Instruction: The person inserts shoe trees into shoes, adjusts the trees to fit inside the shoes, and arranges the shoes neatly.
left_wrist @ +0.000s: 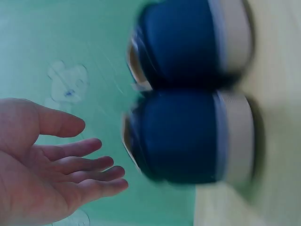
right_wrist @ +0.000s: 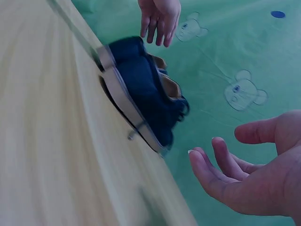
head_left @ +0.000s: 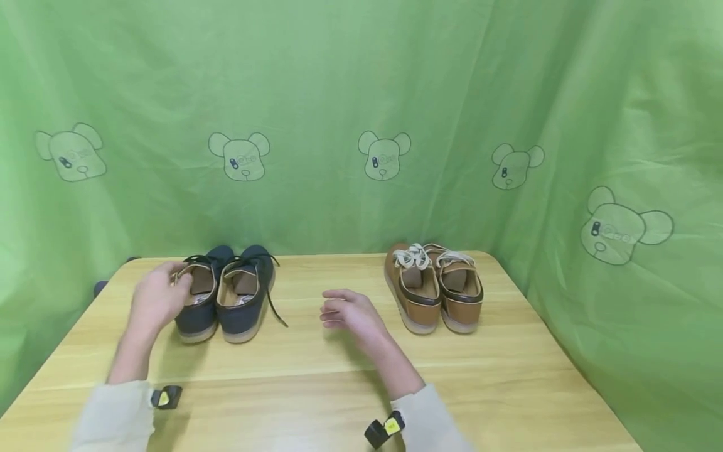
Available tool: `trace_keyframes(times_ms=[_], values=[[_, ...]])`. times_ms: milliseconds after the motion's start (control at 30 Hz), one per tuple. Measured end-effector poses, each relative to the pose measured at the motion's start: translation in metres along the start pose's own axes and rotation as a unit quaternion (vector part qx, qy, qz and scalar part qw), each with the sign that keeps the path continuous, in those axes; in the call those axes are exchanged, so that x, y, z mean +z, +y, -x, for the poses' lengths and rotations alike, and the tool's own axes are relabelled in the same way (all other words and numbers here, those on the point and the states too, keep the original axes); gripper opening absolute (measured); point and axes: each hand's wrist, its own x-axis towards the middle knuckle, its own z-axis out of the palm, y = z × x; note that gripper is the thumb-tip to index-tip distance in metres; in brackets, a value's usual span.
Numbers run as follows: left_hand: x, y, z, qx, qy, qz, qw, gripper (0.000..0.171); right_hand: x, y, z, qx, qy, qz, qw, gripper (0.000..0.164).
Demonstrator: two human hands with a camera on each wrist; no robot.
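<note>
Two navy shoes stand side by side at the back left of the table, heels toward me: the left shoe and the right shoe, whose dark lace trails onto the table. My left hand is at the left shoe's outer side, over its opening in the head view. In the left wrist view that hand has extended fingers, with a gap to the heels. Between the two pairs hovers my right hand, holding nothing, its fingers loosely bent in the right wrist view.
A pair of brown shoes with white laces stands at the back right of the wooden table. Green curtains with bear-head drawings hang behind and to the right. Small black devices are worn at both wrists.
</note>
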Motion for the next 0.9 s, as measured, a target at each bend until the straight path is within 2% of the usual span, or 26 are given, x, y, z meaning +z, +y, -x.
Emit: trace_keyframes(times_ms=[167, 300, 467, 600, 800, 900], values=[[0.012, 0.027, 0.004, 0.02, -0.002, 0.048, 0.9987, 0.044, -0.015, -0.006, 0.0, -0.006, 0.032, -0.011, 0.999, 0.041], [0.027, 0.042, 0.006, 0.029, 0.0, 0.065, 0.9975, 0.043, -0.025, -0.014, -0.001, -0.015, 0.061, -0.004, 0.998, 0.04], [0.054, 0.06, 0.006, 0.045, 0.003, 0.06, 0.9972, 0.04, -0.036, -0.023, 0.004, -0.036, 0.117, 0.057, 0.991, 0.041], [0.073, 0.072, 0.005, 0.052, -0.004, 0.054, 0.9972, 0.04, -0.042, -0.028, 0.009, -0.058, 0.146, 0.128, 0.979, 0.041], [0.089, 0.089, 0.005, 0.033, -0.067, 0.07, 0.9948, 0.048, -0.047, -0.03, 0.01, -0.11, 0.191, 0.224, 0.949, 0.038], [0.095, 0.094, 0.006, 0.022, -0.085, 0.075, 0.9933, 0.052, -0.047, -0.028, 0.01, -0.126, 0.201, 0.258, 0.937, 0.041]])
